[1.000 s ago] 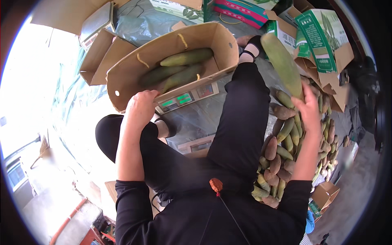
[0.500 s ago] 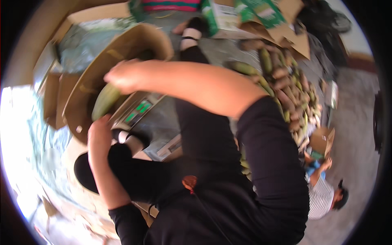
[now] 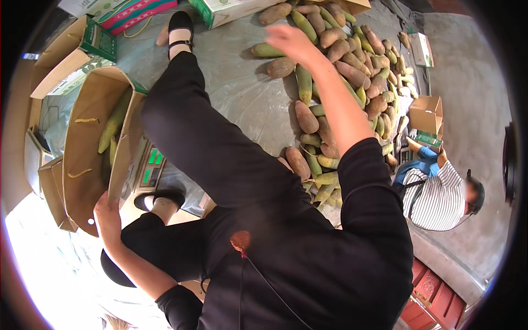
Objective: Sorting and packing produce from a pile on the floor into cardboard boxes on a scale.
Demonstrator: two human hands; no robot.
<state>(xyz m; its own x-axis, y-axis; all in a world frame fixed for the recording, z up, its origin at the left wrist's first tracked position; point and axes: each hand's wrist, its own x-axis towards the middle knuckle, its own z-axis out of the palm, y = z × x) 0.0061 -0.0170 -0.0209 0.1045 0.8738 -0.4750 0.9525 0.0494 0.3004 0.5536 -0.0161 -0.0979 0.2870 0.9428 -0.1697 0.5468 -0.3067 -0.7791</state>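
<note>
My left hand (image 3: 108, 219) grips the near edge of a tall open cardboard box (image 3: 80, 151) at the left. Inside the box lie a few long green gourd-like vegetables (image 3: 115, 121); its deeper part is hidden. My right arm reaches far out to the right. At its end my right hand (image 3: 290, 43), slightly blurred, hovers over the near-left side of a large pile of produce with its fingers apart and nothing in them. Closest to it are a long green gourd-like vegetable (image 3: 268, 50) and a plump brown one (image 3: 281, 67).
A scale with green lit digits (image 3: 149, 166) stands beside the box, near my foot. Green-and-white cartons (image 3: 228, 10) and a pink bag (image 3: 135, 15) lie at the far side. At the right a person in a striped shirt (image 3: 434, 195) handles a small carton (image 3: 426, 113).
My right hand has let go of a green gourd-like vegetable at the box and swung right to the pile. My left hand has moved onto the box edge. The view has turned right.
</note>
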